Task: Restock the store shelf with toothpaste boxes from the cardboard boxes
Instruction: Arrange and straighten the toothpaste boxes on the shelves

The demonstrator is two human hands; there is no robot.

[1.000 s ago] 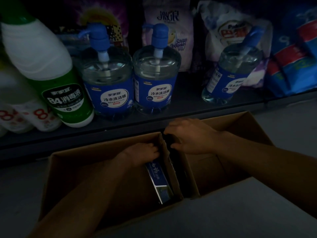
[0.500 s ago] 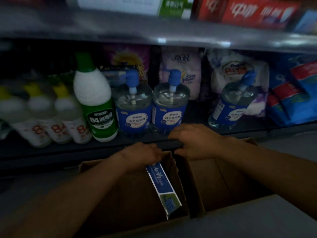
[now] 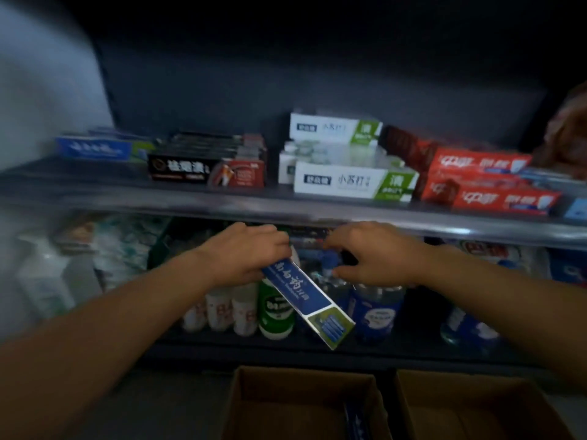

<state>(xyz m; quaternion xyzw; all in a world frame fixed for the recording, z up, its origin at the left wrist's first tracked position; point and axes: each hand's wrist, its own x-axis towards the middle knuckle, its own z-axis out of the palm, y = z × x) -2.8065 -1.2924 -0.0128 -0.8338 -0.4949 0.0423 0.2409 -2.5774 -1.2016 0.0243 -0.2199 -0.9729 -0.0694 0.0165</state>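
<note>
- Gripping one end of a blue toothpaste box (image 3: 306, 300), the left hand (image 3: 244, 254) has its fingers curled shut around it; the box slants down to the right, its free green-tipped end hanging in front of the lower shelf's bottles (image 3: 275, 308).
- Right hand (image 3: 378, 254) hovers just beside the left, fingers loosely bent and partly open, holding nothing; its fingertips are near the box's upper end, though whether they touch it cannot be told.
- Both hands sit just below the front edge of the upper shelf (image 3: 317, 211).
- Upper shelf carries rows of toothpaste boxes lying flat: blue boxes (image 3: 95, 149) at far left, black boxes (image 3: 203, 160) next, white and green boxes (image 3: 349, 157) in the middle, red boxes (image 3: 482, 179) at right.
- Two open cardboard boxes (image 3: 301, 404) stand side by side on the floor below the shelves; another blue toothpaste box (image 3: 355, 420) shows against the right wall of the left one.
- Much of the picture is dim and blurred.
</note>
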